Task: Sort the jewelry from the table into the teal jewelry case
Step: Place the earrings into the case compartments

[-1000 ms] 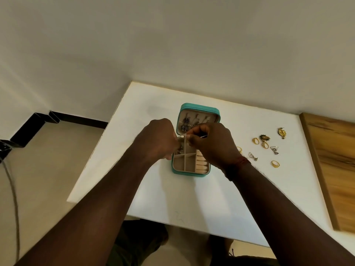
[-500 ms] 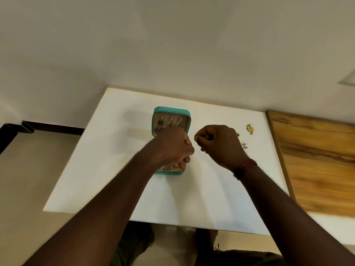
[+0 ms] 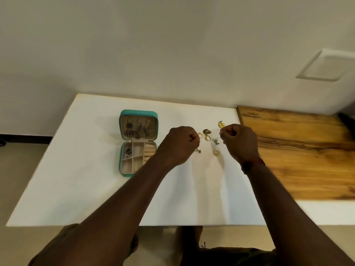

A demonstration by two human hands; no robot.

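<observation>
The teal jewelry case [image 3: 123, 170] lies open on the white table [image 3: 76, 179], with dark earrings hung in its lid and a few pieces in its top-left compartment. To its right, loose jewelry lies scattered: a gold ring [image 3: 216, 152], a gold oval ring [image 3: 207, 138], a dark gold brooch [image 3: 206, 131], a gold leaf piece [image 3: 221, 124] and a silver triangular earring [image 3: 215, 140]. My left hand [image 3: 179, 145] hovers fisted over the left of this group, beside a small silver earring [image 3: 198, 150]. My right hand [image 3: 239, 143] is curled at the group's right side. Neither hand visibly holds anything.
A wooden board [image 3: 299, 150] covers the table's right part. A plain wall rises behind the table, with a white plate [image 3: 326, 65] on it. My knees show under the near table edge.
Both hands have left the case and moved right, over the loose jewelry. The view has shifted right, so the case now sits left of my hands.
</observation>
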